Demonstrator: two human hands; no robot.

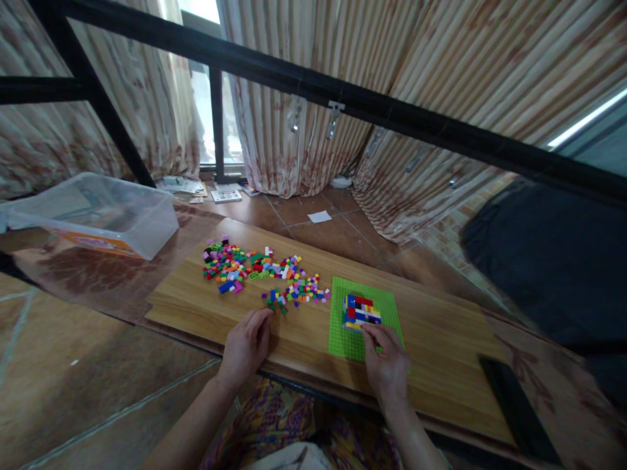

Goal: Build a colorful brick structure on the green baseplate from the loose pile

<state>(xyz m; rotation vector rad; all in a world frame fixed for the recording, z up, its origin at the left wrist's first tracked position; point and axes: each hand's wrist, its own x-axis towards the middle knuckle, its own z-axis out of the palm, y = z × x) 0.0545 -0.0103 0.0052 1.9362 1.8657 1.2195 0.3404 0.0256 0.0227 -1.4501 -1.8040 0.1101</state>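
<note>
A green baseplate lies on a wooden board. On it stands a small block built of blue, red, white and yellow bricks. My right hand rests on the plate just in front of that block, fingers curled and pinched together at its near edge; what they hold, if anything, is hidden. My left hand lies on the board with fingers loosely bent, its fingertips close to the near edge of a spread of several loose coloured bricks. Nothing shows in the left hand.
A clear plastic tub stands at the left on the tiled floor. Papers lie by the curtains behind. A black metal frame bar crosses overhead. A dark bag or cushion sits at the right. A dark flat object lies at the board's right.
</note>
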